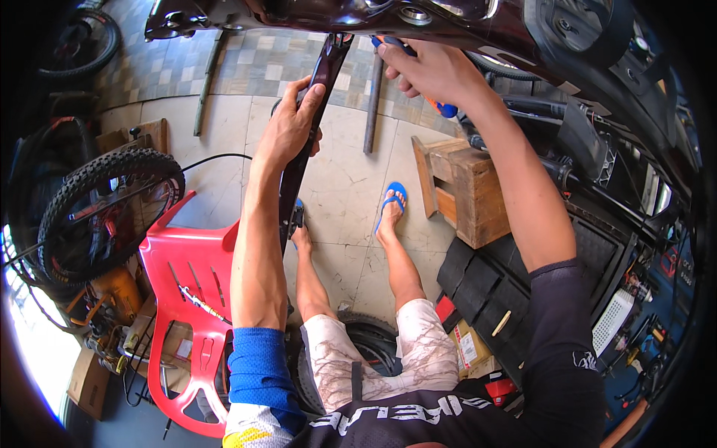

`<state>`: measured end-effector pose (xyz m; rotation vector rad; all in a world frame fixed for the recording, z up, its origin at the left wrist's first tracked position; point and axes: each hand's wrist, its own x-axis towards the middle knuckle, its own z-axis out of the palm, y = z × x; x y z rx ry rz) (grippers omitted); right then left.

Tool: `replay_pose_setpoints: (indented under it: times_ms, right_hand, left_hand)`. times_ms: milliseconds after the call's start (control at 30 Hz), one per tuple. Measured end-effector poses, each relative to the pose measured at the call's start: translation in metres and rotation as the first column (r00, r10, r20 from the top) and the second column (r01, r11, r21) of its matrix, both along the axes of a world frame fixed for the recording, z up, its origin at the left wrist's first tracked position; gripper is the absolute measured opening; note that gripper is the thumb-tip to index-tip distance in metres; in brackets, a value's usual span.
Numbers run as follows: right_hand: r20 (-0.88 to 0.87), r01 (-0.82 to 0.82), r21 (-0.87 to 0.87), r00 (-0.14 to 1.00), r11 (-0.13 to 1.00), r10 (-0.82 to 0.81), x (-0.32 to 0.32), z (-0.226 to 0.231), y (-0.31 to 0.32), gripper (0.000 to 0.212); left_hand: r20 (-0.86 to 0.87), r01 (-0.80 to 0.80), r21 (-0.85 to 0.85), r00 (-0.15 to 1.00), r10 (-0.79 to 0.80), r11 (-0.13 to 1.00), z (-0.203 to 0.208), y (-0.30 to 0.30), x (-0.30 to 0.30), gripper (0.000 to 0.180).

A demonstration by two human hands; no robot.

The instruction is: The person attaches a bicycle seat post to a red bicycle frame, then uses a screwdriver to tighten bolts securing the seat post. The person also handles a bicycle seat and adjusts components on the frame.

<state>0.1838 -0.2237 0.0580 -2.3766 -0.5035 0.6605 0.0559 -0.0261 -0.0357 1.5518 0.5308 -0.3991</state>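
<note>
Both grasping: left hand [287, 128] dark bar [329, 66]; right hand [433, 71] blue-orange tool [447, 110], its middle hidden.

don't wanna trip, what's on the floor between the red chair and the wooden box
Between the red chair and the wooden box, the head view shows the person's feet in blue flip-flops on pale floor tiles.

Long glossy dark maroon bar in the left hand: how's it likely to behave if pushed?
Probably stiff: the bar looks nearly straight, with no visible sag. Might swing or resist rather than lift free, since its upper end appears to meet the glossy dark frame. Perhaps slightly slippery, given its smooth, shiny finish, though the left hand wraps around it.
</note>
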Motion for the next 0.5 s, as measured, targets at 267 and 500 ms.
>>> replay_pose_setpoints:
  times_ms: [267, 500]
  right_hand:
    - [0.449, -0.155, -0.221, 0.86, 0.963, 0.241, -0.009, -0.014, 0.021, 0.038]
    - [0.487, -0.142, -0.233, 0.839, 0.962, 0.242, -0.01, -0.017, 0.029, 0.042]
  left_hand:
    - [-0.05, -0.039, 0.078, 0.998, 0.043, 0.996, 0.012, -0.005, -0.004, 0.069]
    - [-0.046, -0.073, 0.095, 0.996, 0.078, 0.993, 0.011, -0.014, -0.007, 0.071]
